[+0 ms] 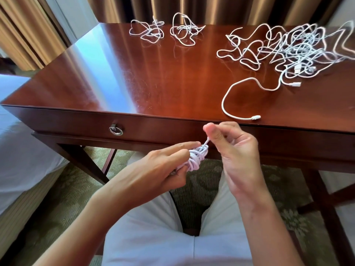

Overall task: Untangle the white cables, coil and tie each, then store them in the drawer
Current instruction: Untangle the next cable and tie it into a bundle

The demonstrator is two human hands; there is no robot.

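Seated person tying off one coiled cable in front of the desk. The left hand (165,166) grips a small white coil (196,157) at its lower part, fingers curled round it and forefinger laid along the loops, apparently to keep the turns from springing apart. The right hand (233,150) pinches the free end of the coil between thumb and fingertips and holds it up and away, a position that suits winding the tail around the bundle. Both hands work below the front edge of the surface (172,73), just before the closed drawer (153,125) with its ring pull (115,130).

On the surface lie the remaining cables: two loose cables (167,29) side by side at the far edge, already separated but uncoiled, and a large tangle (295,48) at the right, one connector end trailing toward the front edge. Judged from this layout, the task is at an early stage; nothing is stored yet.
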